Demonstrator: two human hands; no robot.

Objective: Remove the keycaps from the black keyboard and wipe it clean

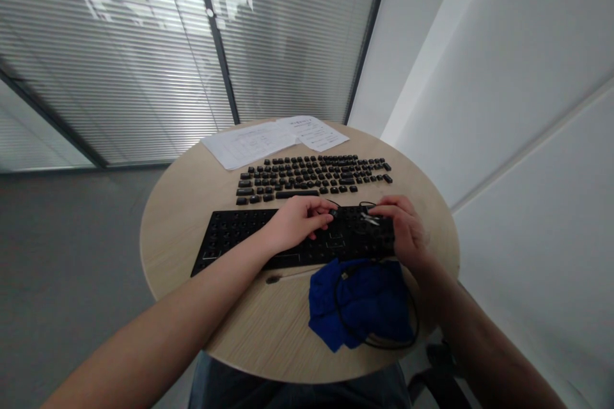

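A black keyboard base [254, 220] with its key switches bared lies across the wooden table. My left hand [300, 222] rests over its middle, thumb and fingers pinched on a small black keycap [334, 212]. Above the base's right part is my right hand [405, 230], slightly smeared by motion. Its fingers are closed around what looks like a wire keycap puller [369, 219], whose silvery prongs point left. Several loose black keycaps [307, 172] are laid out in rows behind the base, with the long spacebar [297, 193] in the front row.
Nearer me on the round table [244, 326] lies a blue cloth [359, 303] with a black cable [417, 316] over it. A thin brush [273, 279] is left of the cloth. Printed papers [254, 140] sit at the far edge. A white wall [522, 108] stands at right.
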